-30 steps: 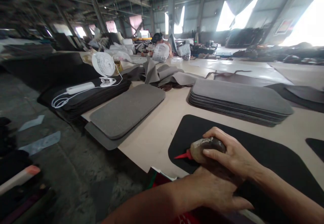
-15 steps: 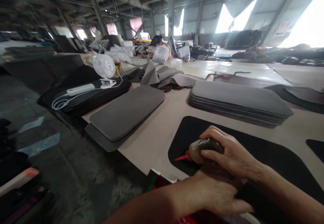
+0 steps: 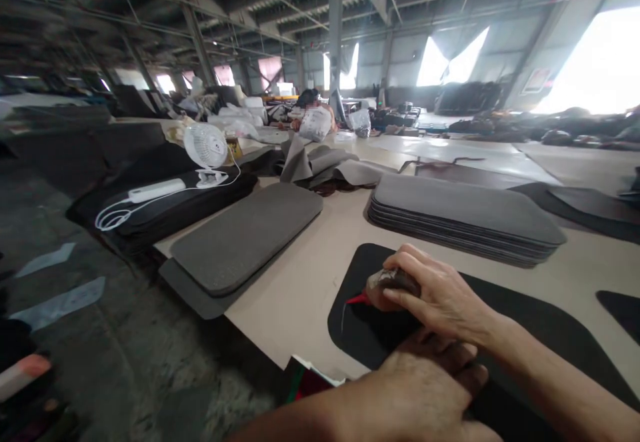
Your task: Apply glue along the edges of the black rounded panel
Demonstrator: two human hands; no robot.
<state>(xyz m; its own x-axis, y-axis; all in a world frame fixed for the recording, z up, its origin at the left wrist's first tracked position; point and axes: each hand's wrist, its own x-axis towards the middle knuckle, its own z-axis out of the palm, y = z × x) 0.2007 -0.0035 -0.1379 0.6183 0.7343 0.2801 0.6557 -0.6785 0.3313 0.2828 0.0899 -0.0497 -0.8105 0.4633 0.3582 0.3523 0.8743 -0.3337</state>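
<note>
Bottle [image 3: 384, 287] shifted forward, inside right hand [image 3: 441, 293]

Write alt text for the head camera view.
A person's right hand holds a bottle, its red nozzle over a black panel, a thin pale line at the tip; the left hand is close by. Beyond lie gray panels in a stack, and a white fan stands to the left.

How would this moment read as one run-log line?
right hand: holding bottle; red nozzle: over black sheet; thin pale line: below nozzle; left hand: near right hand, grip unclear
</note>
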